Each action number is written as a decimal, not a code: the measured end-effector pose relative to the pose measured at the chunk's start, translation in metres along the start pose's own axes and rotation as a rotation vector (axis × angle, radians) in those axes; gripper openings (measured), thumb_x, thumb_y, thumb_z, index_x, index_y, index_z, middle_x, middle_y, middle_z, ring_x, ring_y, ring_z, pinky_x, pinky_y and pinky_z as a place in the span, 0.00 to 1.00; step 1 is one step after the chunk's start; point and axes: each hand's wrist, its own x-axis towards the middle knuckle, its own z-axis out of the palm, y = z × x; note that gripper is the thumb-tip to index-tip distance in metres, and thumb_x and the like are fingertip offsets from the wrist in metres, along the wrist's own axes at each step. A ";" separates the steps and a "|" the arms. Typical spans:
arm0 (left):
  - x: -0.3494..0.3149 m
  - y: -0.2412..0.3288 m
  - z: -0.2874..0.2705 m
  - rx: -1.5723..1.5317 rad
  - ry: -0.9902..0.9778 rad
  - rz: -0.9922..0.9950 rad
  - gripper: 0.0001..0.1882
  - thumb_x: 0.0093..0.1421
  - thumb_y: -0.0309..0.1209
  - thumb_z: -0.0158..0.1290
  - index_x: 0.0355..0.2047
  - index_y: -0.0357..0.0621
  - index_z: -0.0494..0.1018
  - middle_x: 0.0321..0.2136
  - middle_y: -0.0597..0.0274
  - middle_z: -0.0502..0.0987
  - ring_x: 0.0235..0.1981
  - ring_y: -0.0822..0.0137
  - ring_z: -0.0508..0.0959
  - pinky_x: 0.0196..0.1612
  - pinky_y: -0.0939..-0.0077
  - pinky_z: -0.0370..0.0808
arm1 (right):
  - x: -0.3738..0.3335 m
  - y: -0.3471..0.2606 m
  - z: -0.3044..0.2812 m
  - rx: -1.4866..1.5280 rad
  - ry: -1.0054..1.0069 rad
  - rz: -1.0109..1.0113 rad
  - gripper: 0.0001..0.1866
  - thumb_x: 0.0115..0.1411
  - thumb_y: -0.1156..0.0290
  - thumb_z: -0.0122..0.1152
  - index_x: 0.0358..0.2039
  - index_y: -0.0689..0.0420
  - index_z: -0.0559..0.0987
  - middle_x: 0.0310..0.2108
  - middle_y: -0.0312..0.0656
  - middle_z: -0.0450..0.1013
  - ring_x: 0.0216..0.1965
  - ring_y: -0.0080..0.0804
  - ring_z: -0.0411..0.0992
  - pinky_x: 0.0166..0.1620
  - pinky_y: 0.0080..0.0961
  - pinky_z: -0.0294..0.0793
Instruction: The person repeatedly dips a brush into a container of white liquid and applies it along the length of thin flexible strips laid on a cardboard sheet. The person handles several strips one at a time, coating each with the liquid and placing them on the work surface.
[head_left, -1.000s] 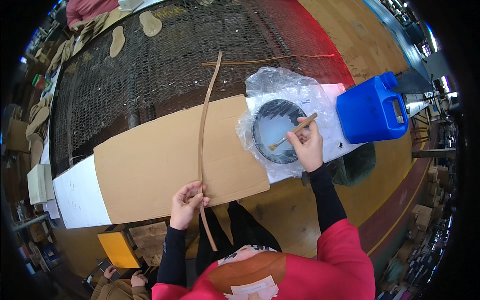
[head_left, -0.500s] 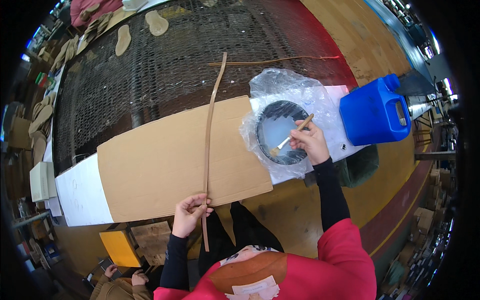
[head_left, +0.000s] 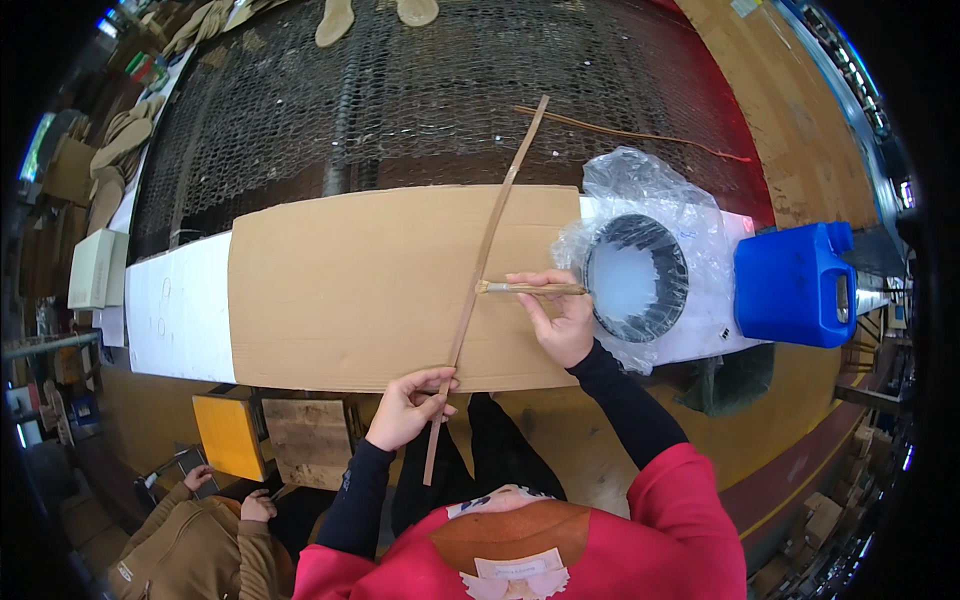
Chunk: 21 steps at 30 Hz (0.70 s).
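Note:
Pinched between the thumb and fingers of my left hand is a long, thin brown strip, near its lower end. It slants up across a cardboard sheet, and its far end lies on the dark mesh. My right hand grips a paintbrush by its wooden handle. The bristles meet the strip around its middle. To the right of that hand stands a round dark tub, lined with clear plastic and holding a whitish liquid.
A blue jerrycan stands right of the tub. Another thin strip lies on the mesh surface, with shoe insoles at its far side. A white box sits at the left end. Another person's hands show at lower left.
My right hand has moved left with the paintbrush, from over the tub to the strip. The whole view has shifted, and the strip now slants more to the right.

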 end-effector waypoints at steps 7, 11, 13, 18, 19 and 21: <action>0.000 -0.004 -0.003 -0.028 -0.001 0.005 0.19 0.59 0.17 0.46 0.52 0.34 0.66 0.43 0.56 0.76 0.32 0.70 0.80 0.35 0.81 0.78 | 0.012 0.008 0.009 -0.170 -0.018 -0.044 0.13 0.52 0.83 0.59 0.38 0.60 0.69 0.36 0.44 0.77 0.36 0.39 0.77 0.38 0.26 0.76; 0.001 -0.005 -0.004 -0.032 -0.004 -0.006 0.19 0.59 0.17 0.46 0.52 0.34 0.67 0.43 0.57 0.76 0.32 0.70 0.80 0.36 0.80 0.78 | 0.020 0.014 0.009 -0.163 0.050 -0.045 0.13 0.52 0.83 0.59 0.38 0.60 0.69 0.36 0.44 0.77 0.37 0.39 0.77 0.38 0.27 0.75; 0.002 -0.005 -0.004 -0.037 -0.011 -0.001 0.19 0.59 0.17 0.46 0.52 0.34 0.67 0.43 0.57 0.76 0.32 0.70 0.80 0.36 0.80 0.78 | 0.012 0.007 0.009 -0.190 0.007 -0.046 0.13 0.52 0.83 0.59 0.37 0.60 0.70 0.36 0.44 0.77 0.37 0.38 0.77 0.38 0.27 0.75; 0.002 -0.004 -0.005 -0.048 -0.009 -0.014 0.18 0.60 0.18 0.46 0.51 0.34 0.67 0.42 0.56 0.76 0.32 0.70 0.80 0.36 0.80 0.78 | -0.027 -0.031 0.010 -0.089 -0.246 -0.067 0.12 0.51 0.83 0.60 0.36 0.61 0.70 0.36 0.45 0.77 0.37 0.37 0.77 0.39 0.27 0.75; 0.002 -0.004 -0.005 -0.051 -0.006 -0.015 0.18 0.60 0.18 0.46 0.51 0.34 0.67 0.42 0.56 0.76 0.32 0.71 0.80 0.36 0.80 0.78 | -0.028 -0.033 0.009 -0.091 -0.260 -0.072 0.11 0.52 0.82 0.60 0.36 0.62 0.70 0.37 0.46 0.76 0.37 0.37 0.77 0.39 0.26 0.75; 0.001 -0.005 -0.005 -0.054 -0.005 -0.015 0.18 0.60 0.18 0.46 0.51 0.34 0.67 0.42 0.56 0.76 0.31 0.71 0.80 0.36 0.80 0.78 | -0.021 -0.028 0.008 -0.204 -0.136 -0.063 0.12 0.52 0.82 0.60 0.36 0.62 0.70 0.37 0.46 0.76 0.37 0.38 0.77 0.39 0.26 0.75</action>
